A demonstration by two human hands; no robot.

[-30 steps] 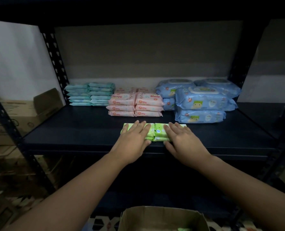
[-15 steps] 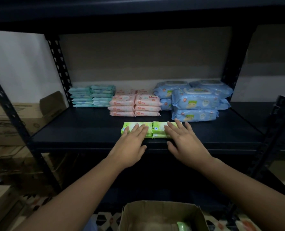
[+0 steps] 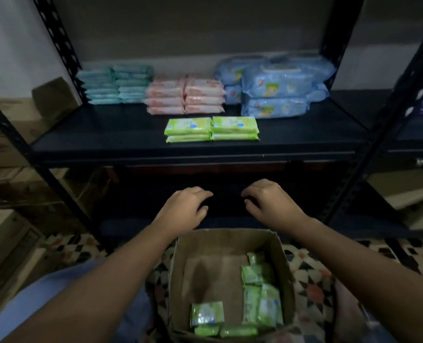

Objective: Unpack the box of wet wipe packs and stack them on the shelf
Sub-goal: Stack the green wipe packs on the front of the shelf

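Two short stacks of green wet wipe packs (image 3: pixel 211 129) lie side by side near the front of the dark shelf (image 3: pixel 131 147). Below it, an open cardboard box (image 3: pixel 180 258) on the floor holds several more green packs (image 3: pixel 260 303), mostly along its right side and front. My left hand (image 3: pixel 184 210) and my right hand (image 3: pixel 271 203) hover empty between the shelf edge and the box, fingers loosely curled and pointing down.
Further back on the shelf are teal packs (image 3: pixel 116 84), pink packs (image 3: pixel 185 96) and large blue packs (image 3: pixel 277 87). Black perforated uprights (image 3: pixel 57 43) frame the shelf. Cardboard cartons (image 3: pixel 9 134) stand to the left, and the floor has patterned tiles (image 3: pixel 312 280).
Both hands let go of the green packs on the shelf and dropped back toward the box. The view tilted down, so the box interior now shows.
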